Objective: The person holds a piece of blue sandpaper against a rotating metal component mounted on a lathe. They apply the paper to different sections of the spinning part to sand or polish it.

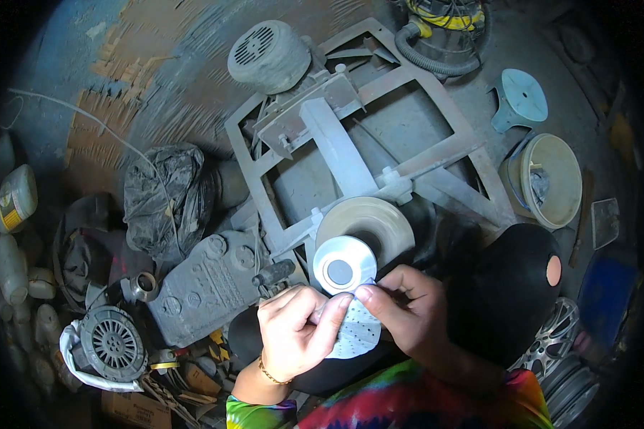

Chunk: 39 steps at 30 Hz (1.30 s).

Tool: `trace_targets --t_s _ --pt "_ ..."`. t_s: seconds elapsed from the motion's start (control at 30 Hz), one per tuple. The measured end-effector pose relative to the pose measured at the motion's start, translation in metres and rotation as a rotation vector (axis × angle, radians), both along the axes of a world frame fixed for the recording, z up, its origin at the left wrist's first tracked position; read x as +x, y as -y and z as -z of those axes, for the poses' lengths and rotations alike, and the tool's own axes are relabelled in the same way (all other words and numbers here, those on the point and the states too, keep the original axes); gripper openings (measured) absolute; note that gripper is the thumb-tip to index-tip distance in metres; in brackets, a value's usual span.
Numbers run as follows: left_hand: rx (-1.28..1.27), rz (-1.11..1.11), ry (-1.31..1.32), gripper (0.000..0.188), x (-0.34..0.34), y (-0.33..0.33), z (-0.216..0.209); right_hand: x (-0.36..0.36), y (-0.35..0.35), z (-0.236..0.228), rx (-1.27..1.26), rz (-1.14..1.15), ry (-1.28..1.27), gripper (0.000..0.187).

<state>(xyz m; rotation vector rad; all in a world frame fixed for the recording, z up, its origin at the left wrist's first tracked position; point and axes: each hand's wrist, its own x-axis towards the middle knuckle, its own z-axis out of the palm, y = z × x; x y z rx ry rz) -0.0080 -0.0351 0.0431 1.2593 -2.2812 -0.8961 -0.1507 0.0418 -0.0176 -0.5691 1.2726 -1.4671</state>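
Pale blue-grey, a thin flexible sheet (356, 336) dotted with small dark holes and rounded along its lower edge hangs between the two hands, below their fingertips. Left hand (293, 330) and right hand (412, 309) each pinch its upper edge between thumb and fingers. Just above the fingertips, a silvery-white round disc with a grey centre (340, 272) partly overlaps, in view, a beige, broad-rimmed drum (390, 227) beside a grey metal frame (441, 107).

Set on the head, looking steeply down with a very wide, round view. Quite near to the left hand (293, 329), between 6 and 7 o'clock, and to the right hand (413, 309), between 4 and 5 o'clock; farther from the motor (268, 61), at 11 o'clock, and the vacuum cleaner (445, 46), at 1 o'clock.
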Motion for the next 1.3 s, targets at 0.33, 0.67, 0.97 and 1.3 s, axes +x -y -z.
trace_targets --t_s 0.33,0.67,0.97,1.3 --pt "-0.029 0.028 0.006 0.032 0.0024 0.0008 0.0012 -0.0017 0.0015 -0.0025 0.007 -0.021 -0.019 0.022" --pt "-0.023 0.028 0.005 0.031 0.0041 0.0011 0.0024 -0.0048 0.0009 -0.0087 0.115 -0.078 -0.006 0.022" --pt "-0.019 0.024 -0.005 0.033 0.004 0.001 0.0034 -0.0018 0.0026 -0.0046 0.06 -0.015 -0.005 0.026" --pt "-0.029 0.031 -0.023 0.032 0.0044 0.0007 0.0046 -0.0028 0.0032 -0.0051 0.063 -0.026 0.029 0.026"
